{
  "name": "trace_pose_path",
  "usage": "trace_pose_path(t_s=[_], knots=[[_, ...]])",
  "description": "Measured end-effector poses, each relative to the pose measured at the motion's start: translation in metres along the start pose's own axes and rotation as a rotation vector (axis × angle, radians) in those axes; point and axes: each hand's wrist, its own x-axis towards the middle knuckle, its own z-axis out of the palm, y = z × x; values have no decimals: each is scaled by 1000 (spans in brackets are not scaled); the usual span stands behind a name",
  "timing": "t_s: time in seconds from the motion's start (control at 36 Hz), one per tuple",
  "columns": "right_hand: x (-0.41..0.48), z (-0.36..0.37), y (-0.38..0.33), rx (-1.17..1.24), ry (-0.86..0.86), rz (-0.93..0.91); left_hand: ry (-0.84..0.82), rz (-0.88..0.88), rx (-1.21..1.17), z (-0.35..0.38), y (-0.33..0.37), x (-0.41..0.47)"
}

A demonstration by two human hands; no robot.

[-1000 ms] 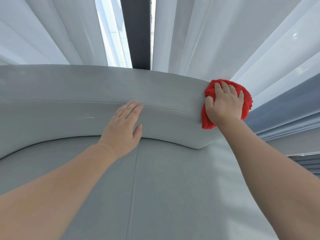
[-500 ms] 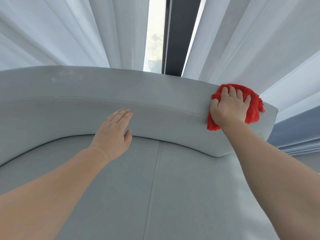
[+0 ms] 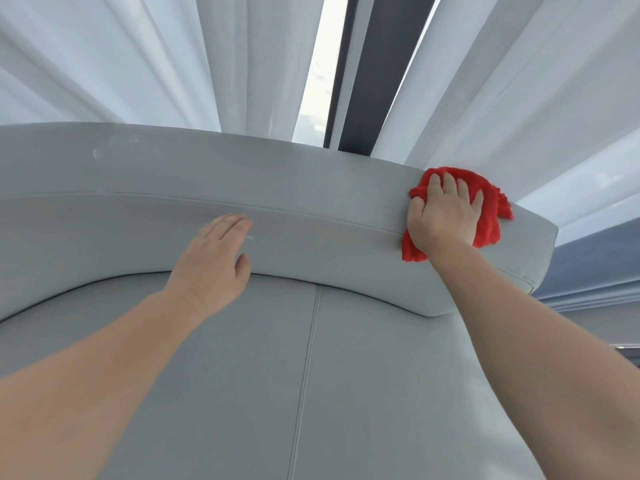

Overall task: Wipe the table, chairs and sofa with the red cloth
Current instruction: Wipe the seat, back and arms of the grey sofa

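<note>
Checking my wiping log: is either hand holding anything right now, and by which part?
The right hand presses the bunched red cloth against the sofa backrest, palm over its middle. The left hand holds nothing.

1. Under our right fingers, the red cloth looks fuzzy and matt.
2. By our left fingers we see the sofa: smooth, matt, seam-stitched.
3. Beyond them, the curtains are soft, thin fabric.
</note>
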Motion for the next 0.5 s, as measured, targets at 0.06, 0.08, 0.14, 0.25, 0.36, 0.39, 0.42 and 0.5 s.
trace_pose_path(t_s=[0.06, 0.08, 0.14, 0.25, 0.36, 0.39, 0.42, 0.5], knots=[[0, 2, -16, 6, -10, -34, 7, -1, -12, 0, -1, 4], [1, 2, -25, 14, -10, -50, 12, 5, -17, 0, -1, 5], [2, 2, -38, 36, -5, -52, 20, 20, -29, 0, -3, 8], [4, 1, -44, 33, -8, -45, 31, 21, -43, -1, -8, 10], [4, 2, -43, 12, 3, -42, 55, 54, -49, -3, -14, 11], [4, 2, -44, 10, 2, -44, 66, 64, -54, -3, -16, 11], [3, 2, -48, 10, 0, -52, 77, 73, -56, -4, -17, 11], [0, 4, -72, 22, -3, -107, 101, 88, -49, -7, -23, 10]])
